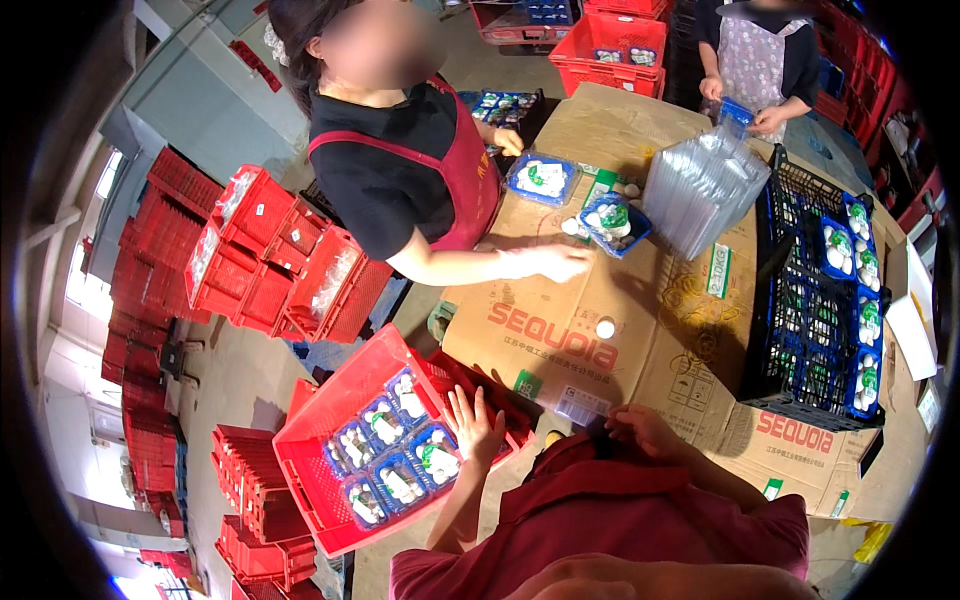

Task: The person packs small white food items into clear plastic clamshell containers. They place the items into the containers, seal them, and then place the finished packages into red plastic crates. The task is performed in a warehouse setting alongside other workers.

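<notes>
My left hand, fingers spread and holding nothing, is at the right rim of a red plastic crate. Inside that crate lie several packed trays of white mushrooms; whether the hand touches the rim is hard to tell. My right hand hangs in shadow by the near edge of the cardboard-covered table, loosely bent, with nothing visible in it. One white mushroom sits on the cardboard ahead of it. Farther back are a blue tray of mushrooms and a tray under a clear lid.
A co-worker's arm reaches across the table from the left. At the far side another person's hands hold a blue tray. A stack of clear plastic lids stands mid-table. Black crates with packed trays occupy the right. Red crates are stacked at left.
</notes>
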A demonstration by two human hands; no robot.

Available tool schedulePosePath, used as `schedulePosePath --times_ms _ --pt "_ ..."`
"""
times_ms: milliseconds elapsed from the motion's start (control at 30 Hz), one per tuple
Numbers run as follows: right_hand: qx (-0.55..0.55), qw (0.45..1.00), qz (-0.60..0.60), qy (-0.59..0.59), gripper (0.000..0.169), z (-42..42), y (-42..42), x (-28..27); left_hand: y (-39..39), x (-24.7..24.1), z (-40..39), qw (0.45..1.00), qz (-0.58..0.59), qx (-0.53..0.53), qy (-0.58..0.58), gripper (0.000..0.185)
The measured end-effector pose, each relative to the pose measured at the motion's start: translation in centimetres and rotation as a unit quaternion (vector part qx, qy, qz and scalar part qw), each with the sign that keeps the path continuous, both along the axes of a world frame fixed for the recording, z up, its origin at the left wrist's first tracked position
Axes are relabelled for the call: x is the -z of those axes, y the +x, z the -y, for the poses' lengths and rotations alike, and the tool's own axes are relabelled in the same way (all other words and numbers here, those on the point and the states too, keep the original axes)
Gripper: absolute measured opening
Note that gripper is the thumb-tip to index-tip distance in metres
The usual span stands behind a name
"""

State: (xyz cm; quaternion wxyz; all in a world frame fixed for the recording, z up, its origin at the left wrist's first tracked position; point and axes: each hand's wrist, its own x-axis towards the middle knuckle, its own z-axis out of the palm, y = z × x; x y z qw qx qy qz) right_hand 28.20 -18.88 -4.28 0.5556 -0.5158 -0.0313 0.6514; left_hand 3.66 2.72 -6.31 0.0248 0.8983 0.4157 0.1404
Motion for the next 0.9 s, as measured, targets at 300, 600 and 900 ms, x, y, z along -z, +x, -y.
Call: schedulePosePath --times_ms 300,600,900 --pt "0.006 1.0 -0.012 0.004 0.022 -0.11 -0.1 0.08 -0.13 0.21 -0.09 1.0 0.001 0.0 -0.007 0.063" --pt "0.001 1.0 -0.004 0.012 0.021 0.0 -0.18 0.46 -0.18 0.16 -0.01 1.0 -0.003 -0.003 -0.004 0.063" --pt "0.015 1.0 -0.003 0.011 0.02 -0.17 -0.23 0.16 -0.03 0.23 -0.03 1.0 -0.012 -0.007 -0.01 0.063"
